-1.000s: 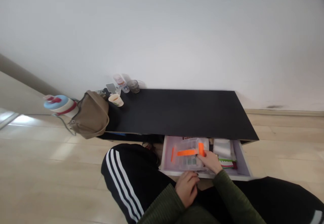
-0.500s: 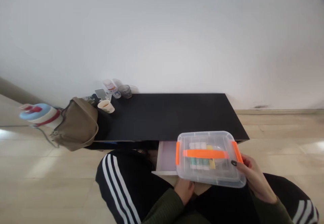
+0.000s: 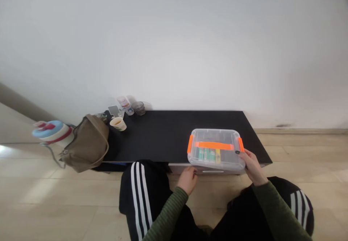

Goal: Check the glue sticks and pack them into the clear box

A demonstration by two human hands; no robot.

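A clear plastic storage box (image 3: 212, 161) with an orange handle and orange side clips is tilted over the cabinet's front edge. Several small green-and-white packs and a yellow one show through its wall. My right hand (image 3: 251, 164) grips the box at its right end, thumb on the lid by the clip. Just below the box's left corner, my left hand (image 3: 187, 180) is at the closed drawer (image 3: 179, 168), its fingers curled together with nothing visible in them. The drawer's front sits flush under the black top, a metal pull on it.
The low black cabinet (image 3: 157, 135) stands against a white wall. On its left are a brown bag (image 3: 87, 143), a paper cup with drink (image 3: 118, 123), a spray bottle (image 3: 125, 105) and a glass jar (image 3: 139, 108). A blue-lidded container (image 3: 54, 132) is behind the bag.
The drawer, open before, is now shut. The box has moved forward and up over the cabinet's edge with my right hand. My left hand has moved forward to the drawer front.
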